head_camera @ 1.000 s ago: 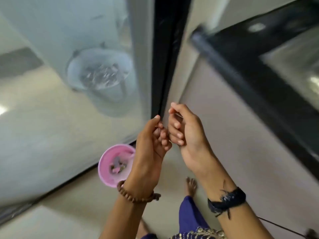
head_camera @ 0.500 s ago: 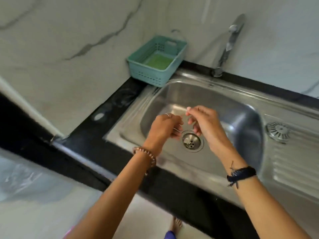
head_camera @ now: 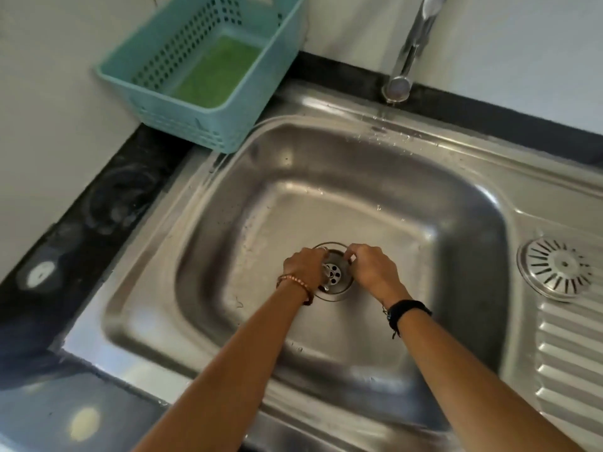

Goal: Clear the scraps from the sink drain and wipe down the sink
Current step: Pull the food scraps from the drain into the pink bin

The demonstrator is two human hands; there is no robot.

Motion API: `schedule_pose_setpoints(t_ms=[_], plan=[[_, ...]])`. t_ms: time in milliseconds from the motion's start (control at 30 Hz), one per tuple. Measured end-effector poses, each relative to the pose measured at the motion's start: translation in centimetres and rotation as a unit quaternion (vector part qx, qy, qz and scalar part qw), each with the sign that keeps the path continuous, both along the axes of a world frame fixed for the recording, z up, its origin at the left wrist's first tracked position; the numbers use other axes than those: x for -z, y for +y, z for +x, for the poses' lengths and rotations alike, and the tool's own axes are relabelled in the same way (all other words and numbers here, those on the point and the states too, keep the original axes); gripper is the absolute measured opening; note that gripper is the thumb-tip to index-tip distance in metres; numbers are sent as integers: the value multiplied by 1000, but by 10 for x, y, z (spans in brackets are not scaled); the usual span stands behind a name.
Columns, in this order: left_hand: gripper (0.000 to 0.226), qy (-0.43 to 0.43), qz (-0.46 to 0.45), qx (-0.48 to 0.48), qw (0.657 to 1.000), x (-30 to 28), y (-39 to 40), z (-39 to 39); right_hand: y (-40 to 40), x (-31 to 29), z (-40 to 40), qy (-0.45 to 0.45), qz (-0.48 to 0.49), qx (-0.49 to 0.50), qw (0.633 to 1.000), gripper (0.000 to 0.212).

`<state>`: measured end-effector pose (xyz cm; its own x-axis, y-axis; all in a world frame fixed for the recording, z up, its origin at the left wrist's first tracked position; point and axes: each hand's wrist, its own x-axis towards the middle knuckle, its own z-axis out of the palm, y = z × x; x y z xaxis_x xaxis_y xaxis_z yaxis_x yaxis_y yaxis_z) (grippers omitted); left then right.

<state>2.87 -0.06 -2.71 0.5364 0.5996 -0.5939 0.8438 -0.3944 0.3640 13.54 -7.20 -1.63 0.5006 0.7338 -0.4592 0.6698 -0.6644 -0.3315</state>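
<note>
Head view: my left hand [head_camera: 305, 267] and right hand [head_camera: 372, 269] curl at the drain [head_camera: 332, 275] rim mid-sink [head_camera: 228, 203], seemingly seating the strainer; exact grip unclear.

One sink [head_camera: 456, 177] is seen, with one drain [head_camera: 336, 275] in it. Two hands are counted, a left hand [head_camera: 303, 269] and a right hand [head_camera: 375, 269]. One tap [head_camera: 411, 50], one basket [head_camera: 182, 122] and one round strainer [head_camera: 558, 267] are seen.

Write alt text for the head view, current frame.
Both hands reach into a steel sink, the left hand and right hand at either side of the drain strainer. A teal basket holding a green sponge sits behind; a faucet stands above.
</note>
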Motion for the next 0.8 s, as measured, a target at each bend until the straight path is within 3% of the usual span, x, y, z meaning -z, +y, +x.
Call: schedule_pose_setpoints(t_ms=[100,300,400,567,700,800], plan=[[40,49,57,70,995,17,-6,4,-5,18,0,-43,24,-40,998,26],[24,52,125,139,981,19,0,8,-10,38,7,-126,41,-120,984,29],[23,23,115,102,988,10,12,3,-7,44,3,-145,13,-151,978,38],[22,-17,42,-12,999,-7,31,-8,-5,56,-12,-174,-9,-119,977,55],[21,-38,13,-42,998,-10,39,-19,-7,65,-31,-198,-20,-113,973,32],[24,-62,-7,-52,997,-12,41,-27,-5,63,-42,-201,-27,-87,975,28]])
